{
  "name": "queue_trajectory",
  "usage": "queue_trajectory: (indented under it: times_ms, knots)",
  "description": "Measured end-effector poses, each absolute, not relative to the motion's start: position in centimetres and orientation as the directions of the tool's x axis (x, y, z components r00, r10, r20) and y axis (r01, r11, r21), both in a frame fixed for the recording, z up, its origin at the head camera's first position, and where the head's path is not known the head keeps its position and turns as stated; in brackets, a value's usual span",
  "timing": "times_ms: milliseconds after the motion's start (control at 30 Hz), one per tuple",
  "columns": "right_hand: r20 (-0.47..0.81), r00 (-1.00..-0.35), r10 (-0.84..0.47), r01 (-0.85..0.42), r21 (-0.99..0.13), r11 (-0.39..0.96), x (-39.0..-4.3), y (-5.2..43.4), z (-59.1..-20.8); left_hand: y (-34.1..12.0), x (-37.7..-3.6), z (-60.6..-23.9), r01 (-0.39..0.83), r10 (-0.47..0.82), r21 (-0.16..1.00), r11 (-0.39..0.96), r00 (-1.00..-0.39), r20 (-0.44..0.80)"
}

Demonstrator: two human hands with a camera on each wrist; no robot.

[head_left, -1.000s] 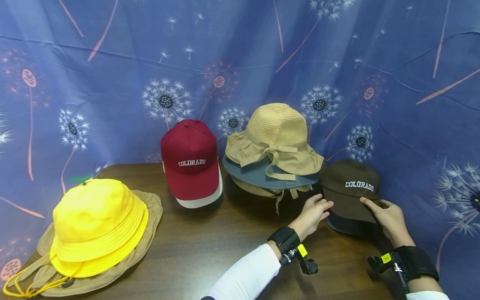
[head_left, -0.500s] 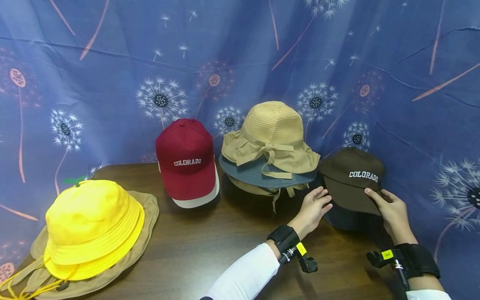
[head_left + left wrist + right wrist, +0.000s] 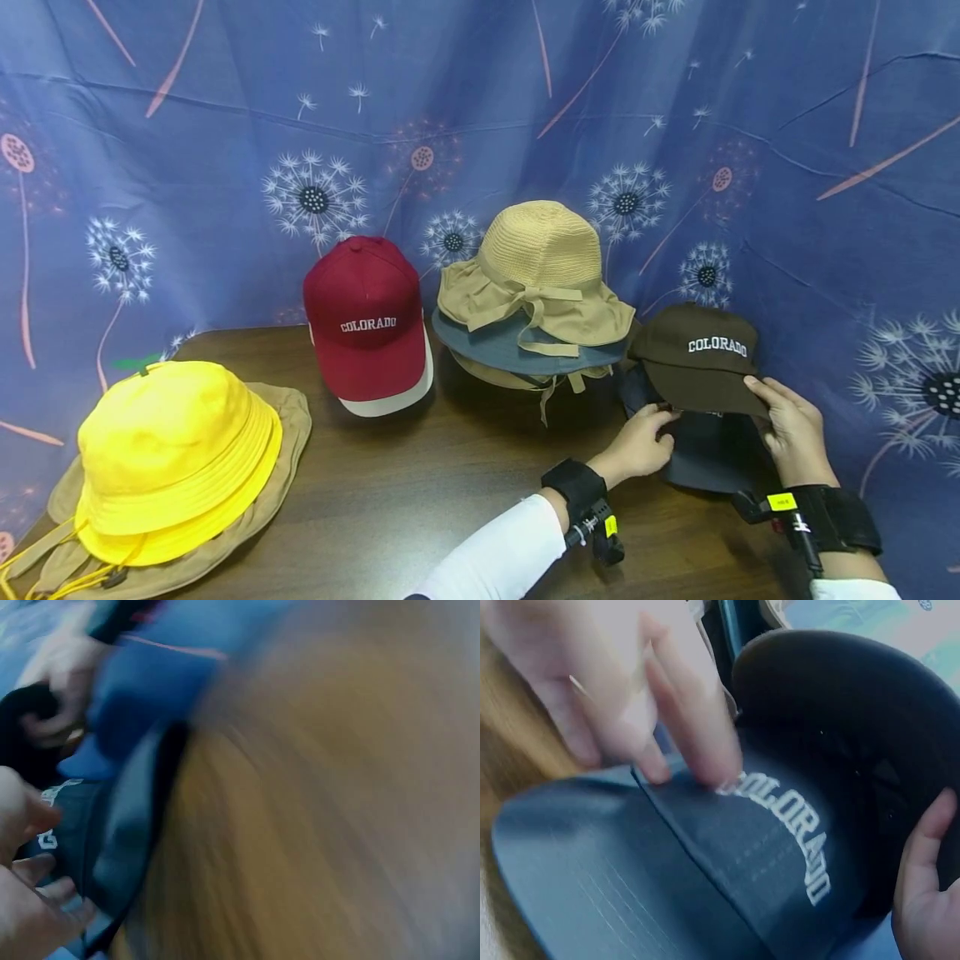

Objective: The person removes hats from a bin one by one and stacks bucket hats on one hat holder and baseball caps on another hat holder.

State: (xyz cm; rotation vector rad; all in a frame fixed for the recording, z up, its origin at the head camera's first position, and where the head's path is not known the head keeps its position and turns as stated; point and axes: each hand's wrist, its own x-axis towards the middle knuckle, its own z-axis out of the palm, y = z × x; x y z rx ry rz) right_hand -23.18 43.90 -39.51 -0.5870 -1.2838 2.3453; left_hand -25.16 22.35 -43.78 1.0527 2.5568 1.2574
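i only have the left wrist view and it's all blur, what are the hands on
Observer: Both hands, left and right, hold the brim of the brown cap, lifted off a navy cap.
Operator: any lettering on the navy one
Observer: Yes, the right wrist view shows COLORADO stitched on it.
Operator: what's beside them
Observer: To their left is a stack of brimmed hats, a tan one on top.

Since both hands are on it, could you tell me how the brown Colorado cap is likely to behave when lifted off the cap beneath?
The brown cap probably lifts lightly, its flat brim staying stiff where the left hand and right hand grip. Its cloth crown may dent, and the dark blue cap beneath could drag along.
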Motion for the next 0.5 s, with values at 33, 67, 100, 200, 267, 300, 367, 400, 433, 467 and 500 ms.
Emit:
queue_trajectory:
  times_ms: [33,67,100,200,267,300,367,400,433,467,500]
  knots:
    - [-0.168,-0.82,0.547,-0.167,-0.844,-0.509,-24.0,44.6,-40.3,22.3,-24.9,-43.9,0.625,0.664,0.599,0.5,-0.721,0.197]
    - [-0.165,-0.813,0.558,-0.185,-0.836,-0.517,-24.6,45.2,-41.0,22.3,-24.7,-44.0,0.688,0.695,0.468,0.554,-0.692,0.195]
    - [-0.155,-0.808,0.568,-0.207,-0.828,-0.521,-25.2,45.8,-41.7,22.2,-24.5,-44.1,0.728,0.72,0.353,0.588,-0.67,0.183]
    - [-0.139,-0.799,0.584,-0.227,-0.831,-0.508,-25.9,46.1,-42.2,22.1,-24.0,-44.3,0.763,0.751,0.12,0.635,-0.646,0.133]
    - [-0.146,-0.788,0.598,-0.234,-0.827,-0.511,-25.6,45.5,-41.4,22.0,-23.6,-44.2,0.764,0.756,0.038,0.645,-0.644,0.118]
    - [-0.151,-0.783,0.603,-0.239,-0.822,-0.516,-25.1,44.7,-40.4,22.0,-23.5,-44.1,0.766,0.761,0.018,0.643,-0.641,0.106]
    - [-0.141,-0.784,0.604,-0.268,-0.801,-0.535,-24.2,43.4,-38.5,22.0,-23.2,-43.9,0.769,0.767,0.009,0.639,-0.638,0.076]
    - [-0.122,-0.79,0.6,-0.302,-0.776,-0.554,-23.9,43.0,-37.8,22.0,-23.1,-43.8,0.77,0.768,0.013,0.638,-0.637,0.064]
    - [-0.115,-0.794,0.597,-0.326,-0.748,-0.578,-23.7,42.7,-37.1,22.0,-23.1,-43.7,0.77,0.769,0.017,0.637,-0.637,0.052]
    - [-0.09,-0.804,0.588,-0.348,-0.73,-0.588,-23.5,42.4,-36.5,22.0,-23.1,-43.6,0.769,0.768,0.022,0.638,-0.639,0.045]
    - [-0.062,-0.817,0.573,-0.363,-0.718,-0.594,-23.4,42.2,-36.1,22.0,-23.1,-43.6,0.766,0.765,0.033,0.642,-0.643,0.038]
